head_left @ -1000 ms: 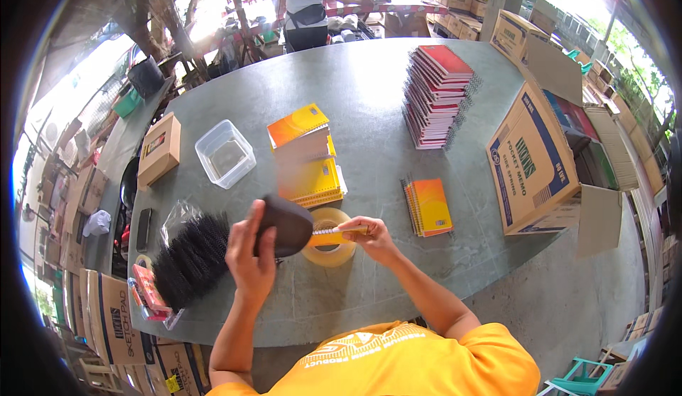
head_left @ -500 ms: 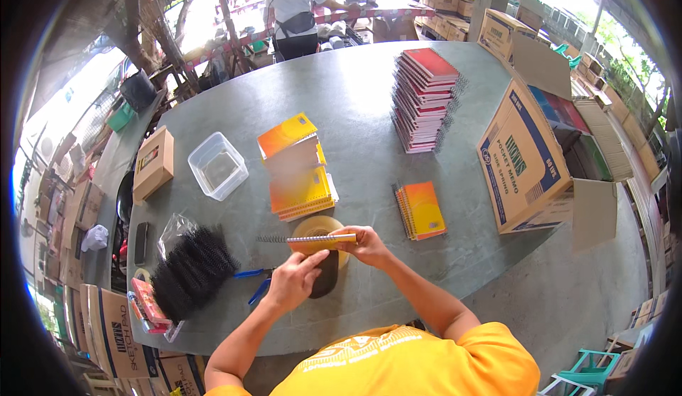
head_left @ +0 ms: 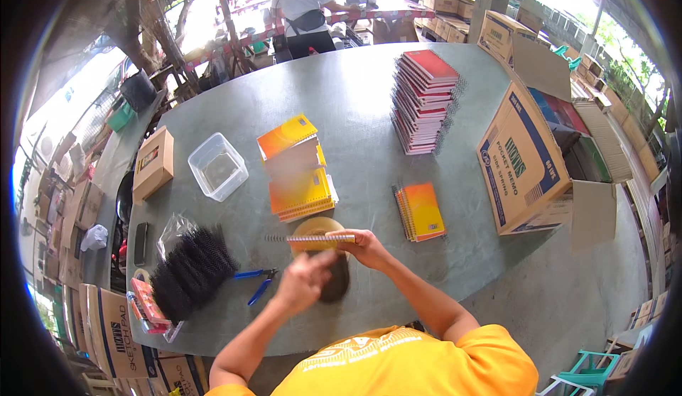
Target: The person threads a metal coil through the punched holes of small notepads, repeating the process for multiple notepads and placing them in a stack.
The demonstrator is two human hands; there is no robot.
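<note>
My right hand [head_left: 368,248] grips the right end of a yellow-orange spiral notebook [head_left: 320,239], held edge-on. A wire coil runs along its edge, and its loose end sticks out past the left side. Below the notebook, my left hand [head_left: 305,282] is smeared by motion, so its fingers are unclear. Beside it is a dark rounded object [head_left: 335,286], also blurred. Under the notebook lies a round tan object [head_left: 317,225], partly hidden. Blue-handled pliers [head_left: 256,282] lie left of my left hand, near a heap of black wire coils [head_left: 193,272].
Yellow notebooks [head_left: 302,193] are stacked ahead, with a smaller pile [head_left: 420,211] to the right. A tall stack of red notebooks [head_left: 426,105] stands farther back. A clear plastic tub [head_left: 218,167] sits left, an open carton [head_left: 526,161] right. Another person [head_left: 302,12] stands beyond the table.
My left hand has dropped slightly away from the notebook and blurred. The dark object looks shifted a little down and right. My right hand keeps its grip on the notebook.
</note>
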